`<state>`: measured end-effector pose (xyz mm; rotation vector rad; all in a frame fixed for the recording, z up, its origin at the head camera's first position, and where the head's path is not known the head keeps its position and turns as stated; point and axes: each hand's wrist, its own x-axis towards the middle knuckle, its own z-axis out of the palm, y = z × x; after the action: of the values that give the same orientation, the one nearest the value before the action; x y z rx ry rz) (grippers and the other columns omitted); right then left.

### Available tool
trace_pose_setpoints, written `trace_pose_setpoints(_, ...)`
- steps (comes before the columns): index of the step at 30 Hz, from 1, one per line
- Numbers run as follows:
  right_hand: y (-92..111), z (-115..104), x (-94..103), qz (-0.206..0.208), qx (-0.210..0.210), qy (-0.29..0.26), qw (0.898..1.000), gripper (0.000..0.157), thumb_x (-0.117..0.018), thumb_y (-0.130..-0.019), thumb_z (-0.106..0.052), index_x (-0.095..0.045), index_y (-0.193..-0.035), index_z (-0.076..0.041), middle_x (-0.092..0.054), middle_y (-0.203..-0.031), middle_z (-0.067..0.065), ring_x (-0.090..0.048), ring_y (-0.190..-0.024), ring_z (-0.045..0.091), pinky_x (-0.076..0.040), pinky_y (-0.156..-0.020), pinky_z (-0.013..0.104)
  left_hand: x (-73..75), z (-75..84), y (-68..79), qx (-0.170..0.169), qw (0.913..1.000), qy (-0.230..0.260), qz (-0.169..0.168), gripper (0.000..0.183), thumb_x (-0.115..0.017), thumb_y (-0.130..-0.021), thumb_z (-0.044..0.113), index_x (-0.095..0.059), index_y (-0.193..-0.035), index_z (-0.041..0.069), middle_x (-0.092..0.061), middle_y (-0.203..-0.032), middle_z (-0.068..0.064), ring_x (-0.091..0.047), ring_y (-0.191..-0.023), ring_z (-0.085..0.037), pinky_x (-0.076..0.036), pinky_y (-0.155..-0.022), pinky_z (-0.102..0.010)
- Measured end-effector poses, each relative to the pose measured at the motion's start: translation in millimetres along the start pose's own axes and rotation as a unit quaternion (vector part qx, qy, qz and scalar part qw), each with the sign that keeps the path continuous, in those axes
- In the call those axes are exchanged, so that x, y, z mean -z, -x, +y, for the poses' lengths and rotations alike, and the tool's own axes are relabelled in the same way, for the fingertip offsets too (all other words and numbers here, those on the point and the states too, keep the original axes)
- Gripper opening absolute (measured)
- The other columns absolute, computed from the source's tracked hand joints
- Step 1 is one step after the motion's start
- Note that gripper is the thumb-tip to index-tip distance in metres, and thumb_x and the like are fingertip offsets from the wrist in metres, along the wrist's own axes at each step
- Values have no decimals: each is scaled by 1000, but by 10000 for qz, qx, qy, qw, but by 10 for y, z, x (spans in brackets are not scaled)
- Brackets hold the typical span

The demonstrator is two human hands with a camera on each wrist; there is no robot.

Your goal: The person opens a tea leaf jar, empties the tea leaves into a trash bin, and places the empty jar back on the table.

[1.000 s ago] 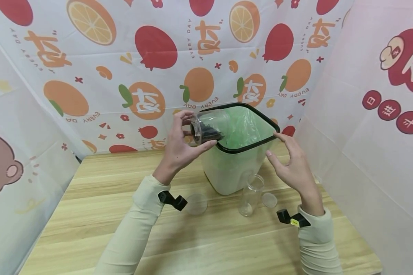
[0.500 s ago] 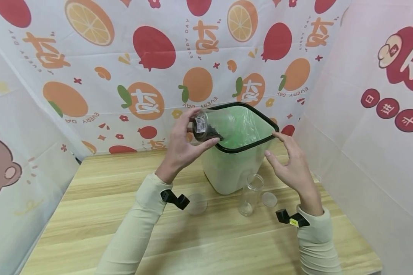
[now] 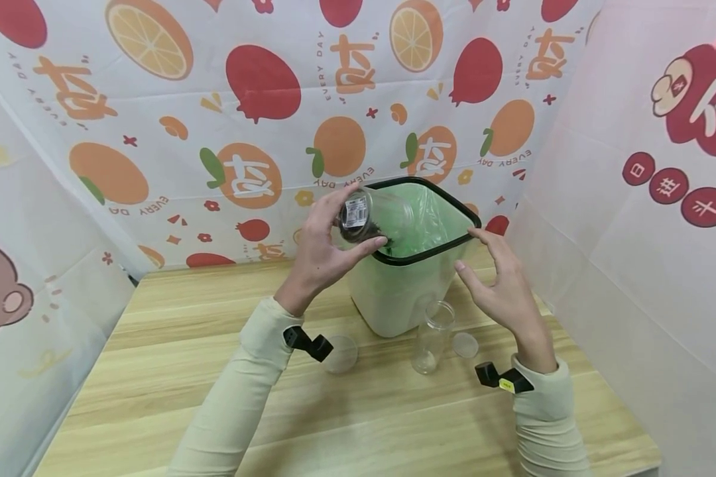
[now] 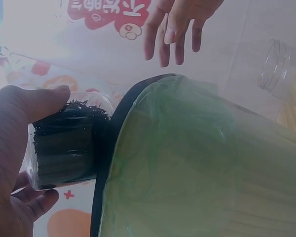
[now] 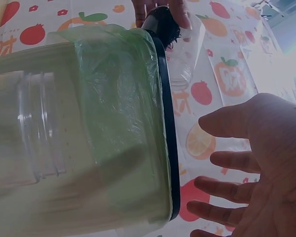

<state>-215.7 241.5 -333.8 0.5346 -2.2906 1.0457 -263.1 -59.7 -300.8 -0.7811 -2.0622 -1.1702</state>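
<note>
A clear plastic jar [image 3: 355, 212] lies tilted on its side at the left rim of a pale bin [image 3: 388, 298], its mouth toward the opening. My left hand [image 3: 321, 255] grips the jar round its base end. Dark, shredded-looking bits [image 4: 71, 143] fill much of the jar in the left wrist view; a printed label is on its base. A green plastic bag [image 3: 417, 212] lines the bin under a black rim. My right hand [image 3: 504, 288] is at the bin's right side, fingers extended and spread in the right wrist view [image 5: 266, 163], holding nothing.
On the wooden table [image 3: 185, 371] in front of the bin stands a second clear jar [image 3: 432, 341] without a lid. One round translucent lid [image 3: 341, 354] lies left of it, another lid [image 3: 465, 345] right of it. Printed cloth [image 3: 262, 132] hangs close behind the bin.
My left hand has tipped the jar further and moved it slightly right, so its labelled base faces me more and its mouth sits deeper over the bin. My right hand has stayed nearly still.
</note>
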Motion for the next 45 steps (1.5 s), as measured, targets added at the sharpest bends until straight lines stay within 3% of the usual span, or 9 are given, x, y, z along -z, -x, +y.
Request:
trace_pose_setpoints(5, -23, -12, -11, -16, 123, -29, 9999, 61, -75, -90, -12, -52, -146, -12, -54, -147, 13, -49, -137, 30, -38, -114, 57, -18, 9, -8, 19, 10000, -43, 9, 86, -91, -76, 33, -48, -151, 24, -55, -147, -6, -50, -124, -22, -49, -87, -36)
trace_pose_setpoints(11, -56, -35, -47, -42, 228, -19, 9997, 60, -75, -90, -12, -52, -145, -11, -56, -144, 15, -51, -136, 30, -39, -113, 55, -50, 16, -22, 3, 10000, 42, 3, 85, -90, -77, 32, -49, -151, 25, -55, -147, -7, -46, -133, -24, -47, -101, -48)
trace_pose_setpoints(15, -74, -52, -84, -76, 286, 20, 9996, 60, -75, -90, -13, -52, -145, -10, -57, -143, 15, -51, -135, 31, -39, -113, 56, -66, 20, -23, 25, 10000, 72, 10, 83, -90, -77, 31, -50, -150, 25, -56, -147, -7, -46, -133, -25, -45, -102, -52)
trace_pose_setpoints(23, -129, -109, -163, -94, 497, 135, 9986, 60, -75, -90, -15, -52, -145, -9, -58, -143, 15, -52, -135, 32, -38, -113, 56, -99, 30, -29, 21, 10000, 11, 5, 81, -89, -78, 33, -52, -149, 21, -55, -145, -9, -44, -135, -25, -45, -105, -50)
trace_pose_setpoints(34, -190, -189, -265, -351, 463, -85, 9983, 65, -75, -91, -18, -47, -149, -8, -51, -149, 14, -47, -140, 30, -36, -118, 54, -126, 36, -11, 86, 10000, -5, -39, 79, -87, -80, 34, -51, -150, 22, -53, -147, -9, -43, -135, -26, -44, -106, -50)
trace_pose_setpoints(45, -299, -300, -385, -420, 706, 151, 9965, 73, -78, -89, -24, -44, -150, -5, -47, -153, 17, -41, -144, 33, -31, -119, 59, -152, 51, -8, 114, 9999, -10, -86, 78, -86, -81, 34, -51, -149, 20, -51, -146, -12, -42, -135, -27, -44, -106, -51)
